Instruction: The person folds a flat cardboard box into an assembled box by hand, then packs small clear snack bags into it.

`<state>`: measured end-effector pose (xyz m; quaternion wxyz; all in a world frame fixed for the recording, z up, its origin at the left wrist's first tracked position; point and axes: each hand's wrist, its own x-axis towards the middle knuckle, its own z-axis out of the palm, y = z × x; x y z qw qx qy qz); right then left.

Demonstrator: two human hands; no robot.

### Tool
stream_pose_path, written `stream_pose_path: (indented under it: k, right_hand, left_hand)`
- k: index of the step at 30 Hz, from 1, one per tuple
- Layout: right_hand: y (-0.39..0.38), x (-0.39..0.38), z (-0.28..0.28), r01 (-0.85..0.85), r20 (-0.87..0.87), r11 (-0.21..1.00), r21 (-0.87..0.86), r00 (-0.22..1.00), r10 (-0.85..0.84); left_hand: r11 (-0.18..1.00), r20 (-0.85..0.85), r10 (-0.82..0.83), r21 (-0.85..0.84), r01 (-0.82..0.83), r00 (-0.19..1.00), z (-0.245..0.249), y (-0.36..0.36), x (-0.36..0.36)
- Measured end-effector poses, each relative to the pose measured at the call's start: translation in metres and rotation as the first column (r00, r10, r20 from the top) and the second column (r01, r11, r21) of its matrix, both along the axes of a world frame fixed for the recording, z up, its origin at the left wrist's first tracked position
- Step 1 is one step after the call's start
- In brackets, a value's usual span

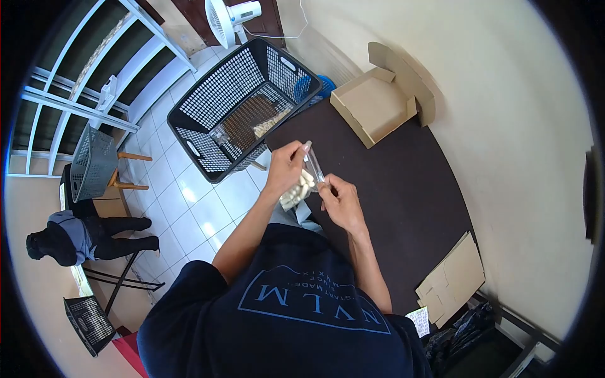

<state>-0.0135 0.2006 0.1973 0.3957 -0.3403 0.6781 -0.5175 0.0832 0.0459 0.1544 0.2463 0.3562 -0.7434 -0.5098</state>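
Note:
A clear plastic bag (299, 192) with several pale, stick-like pieces inside hangs between my hands, at the near left edge of the dark brown table (391, 189). My left hand (287, 165) pinches the bag's upper corner. The other side of its top edge is between the fingers of my right hand (341, 200). The bag's lower part hangs close to my shirt. Just beyond my hands stands a large dark grey basket (217, 165), with bagged pale pieces (271, 125) lying inside it.
An open cardboard box (372, 110) sits on the table's far part. Flat cardboard pieces (450, 277) lie at the near right. A white fan (224, 22) stands behind the basket. At the left, another person (82, 236) is near a grey basket (93, 162).

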Motion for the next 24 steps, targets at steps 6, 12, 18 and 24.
stream_pose_path:
  k: [6,12,18,24]
  right_hand:
    - [0.015,-0.018,-0.005,0.182,0.205,0.978,-0.105,0.966,-0.158]
    - [-0.039,-0.038,-0.013,0.192,0.298,0.975,-0.116,0.943,-0.150]
    - [-0.047,-0.121,-0.020,0.510,0.679,0.825,-0.243,0.697,-0.231]
    - [-0.066,-0.166,-0.045,0.498,0.669,0.854,-0.152,0.687,-0.282]
  left_hand:
    - [0.979,-0.161,0.198,0.082,-0.187,0.967,0.022,-0.064,-0.005]
    - [0.913,-0.315,0.028,0.396,0.104,0.949,0.030,-0.028,-0.059]
    - [0.864,-0.309,0.224,0.501,-0.042,0.924,0.007,-0.151,-0.037]
    - [0.797,0.115,0.409,0.437,-0.416,0.905,-0.109,-0.287,0.004]
